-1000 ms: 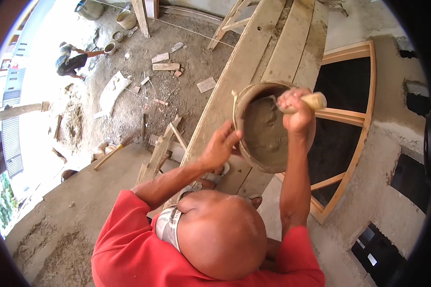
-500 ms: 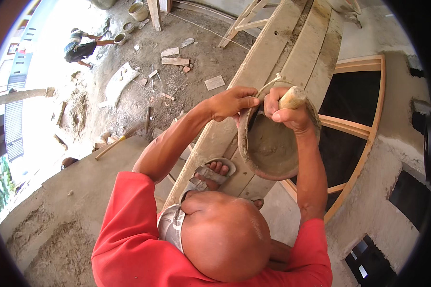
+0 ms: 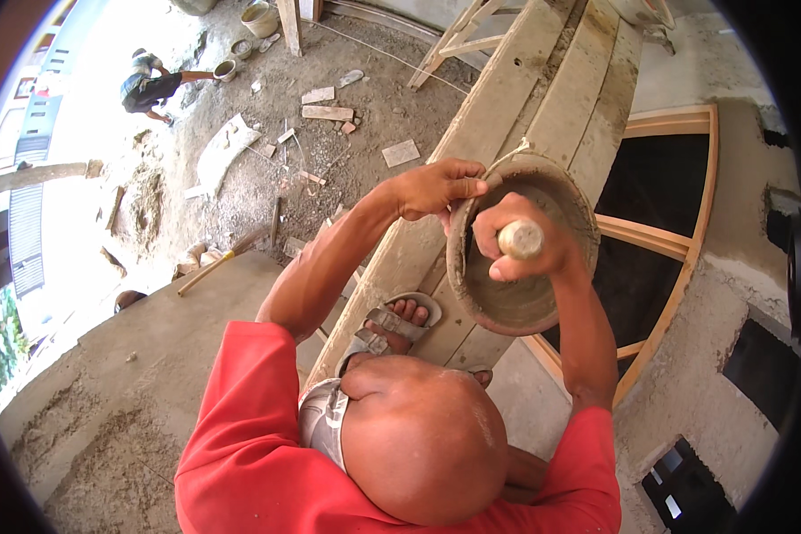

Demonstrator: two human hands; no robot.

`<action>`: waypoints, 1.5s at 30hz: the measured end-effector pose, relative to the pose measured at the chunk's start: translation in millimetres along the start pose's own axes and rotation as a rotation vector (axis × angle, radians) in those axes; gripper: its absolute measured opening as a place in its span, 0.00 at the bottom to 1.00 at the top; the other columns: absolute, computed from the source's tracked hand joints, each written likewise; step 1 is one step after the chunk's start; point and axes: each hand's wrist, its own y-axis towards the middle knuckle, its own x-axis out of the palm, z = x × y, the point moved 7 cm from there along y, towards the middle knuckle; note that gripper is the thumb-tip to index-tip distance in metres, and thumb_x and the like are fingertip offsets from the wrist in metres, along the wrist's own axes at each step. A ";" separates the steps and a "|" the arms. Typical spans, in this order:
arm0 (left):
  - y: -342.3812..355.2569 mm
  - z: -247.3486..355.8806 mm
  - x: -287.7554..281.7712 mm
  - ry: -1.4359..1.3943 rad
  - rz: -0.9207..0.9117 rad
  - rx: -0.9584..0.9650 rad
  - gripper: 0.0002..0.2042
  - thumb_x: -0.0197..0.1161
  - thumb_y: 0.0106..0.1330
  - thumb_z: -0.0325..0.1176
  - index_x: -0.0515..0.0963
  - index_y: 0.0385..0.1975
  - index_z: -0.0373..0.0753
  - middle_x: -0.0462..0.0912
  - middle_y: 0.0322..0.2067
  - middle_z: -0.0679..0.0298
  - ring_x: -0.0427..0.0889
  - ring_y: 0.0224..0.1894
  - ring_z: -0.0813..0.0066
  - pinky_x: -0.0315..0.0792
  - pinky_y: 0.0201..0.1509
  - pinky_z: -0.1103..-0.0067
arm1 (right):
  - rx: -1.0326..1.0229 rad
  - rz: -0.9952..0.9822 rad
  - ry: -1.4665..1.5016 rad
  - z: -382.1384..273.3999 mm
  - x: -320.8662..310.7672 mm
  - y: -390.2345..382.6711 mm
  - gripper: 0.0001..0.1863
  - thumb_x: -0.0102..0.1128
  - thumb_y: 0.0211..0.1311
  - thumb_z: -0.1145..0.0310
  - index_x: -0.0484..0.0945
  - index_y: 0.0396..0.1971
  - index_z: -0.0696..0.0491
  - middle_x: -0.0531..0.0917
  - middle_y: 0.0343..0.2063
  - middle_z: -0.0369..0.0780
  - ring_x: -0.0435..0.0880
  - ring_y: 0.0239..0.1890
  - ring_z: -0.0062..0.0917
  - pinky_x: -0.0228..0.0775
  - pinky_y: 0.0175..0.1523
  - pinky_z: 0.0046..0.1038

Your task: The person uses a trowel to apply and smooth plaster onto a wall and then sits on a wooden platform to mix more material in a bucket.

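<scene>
A round mortar bucket is tilted above the plank scaffold, with wet grey mortar coating its inside. My left hand grips its left rim, thumb on the edge and fingers around the outside. Over the bucket's opening, my right hand is closed around the wooden handle of a trowel. The handle's rounded end points up toward me. The trowel's blade is hidden below my hand, and so is part of the mortar. A cord handle rises at the bucket's far edge.
I stand in sandals on the long wooden planks. A wooden window frame lies to the right beside a plastered wall. Below left are a broom, scattered boards, buckets and a bent-over person.
My right hand has moved toward me and to the left inside the bucket, and the trowel handle now points more straight up. My left hand keeps its hold on the rim.
</scene>
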 end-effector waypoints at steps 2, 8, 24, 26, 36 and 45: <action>-1.2 -1.0 -1.3 0.011 0.014 0.001 0.14 0.54 0.74 0.44 0.74 0.41 0.39 0.76 0.24 0.68 0.78 0.25 0.81 0.79 0.23 0.79 | -0.005 -0.030 -0.045 -6.3 8.7 -1.8 0.14 0.68 0.34 0.67 0.68 0.15 0.53 0.71 0.13 0.36 0.68 0.17 0.24 0.62 0.26 0.29; -4.1 2.7 1.4 0.027 0.035 0.000 0.15 0.54 0.73 0.45 0.73 0.42 0.38 0.75 0.27 0.67 0.78 0.26 0.79 0.79 0.23 0.78 | -0.005 -0.017 -0.111 -24.4 25.1 -23.3 0.14 0.67 0.35 0.69 0.66 0.15 0.52 0.69 0.12 0.37 0.66 0.14 0.29 0.59 0.22 0.29; 2.9 -12.6 4.3 -0.094 0.046 -0.045 0.17 0.58 0.71 0.47 0.75 0.48 0.40 0.78 0.34 0.72 0.78 0.33 0.85 0.76 0.31 0.83 | -0.187 1.190 0.090 12.0 -1.8 -175.9 0.10 0.56 0.45 0.84 0.69 0.27 0.54 0.75 0.21 0.39 0.74 0.24 0.24 0.69 0.30 0.27; 1.1 -18.2 -2.0 -0.134 0.074 -0.041 0.16 0.58 0.71 0.47 0.75 0.47 0.40 0.78 0.34 0.72 0.78 0.32 0.86 0.75 0.30 0.84 | -0.231 1.166 0.148 16.6 -7.9 -158.3 0.10 0.56 0.45 0.84 0.69 0.27 0.54 0.75 0.22 0.40 0.75 0.25 0.23 0.69 0.30 0.26; -10.9 -15.3 0.2 -0.039 0.171 -0.031 0.15 0.57 0.72 0.47 0.76 0.45 0.42 0.77 0.32 0.74 0.74 0.31 0.89 0.69 0.28 0.87 | -0.584 1.314 0.127 -20.5 -37.1 -130.7 0.08 0.59 0.48 0.79 0.70 0.26 0.53 0.75 0.22 0.38 0.75 0.26 0.24 0.70 0.33 0.25; -11.0 -11.7 1.7 -0.120 0.188 -0.006 0.14 0.56 0.72 0.47 0.75 0.46 0.43 0.79 0.33 0.74 0.75 0.30 0.88 0.70 0.29 0.87 | -0.673 1.382 0.074 -63.5 -32.6 -142.9 0.10 0.53 0.46 0.83 0.68 0.29 0.54 0.73 0.19 0.40 0.73 0.21 0.29 0.71 0.31 0.31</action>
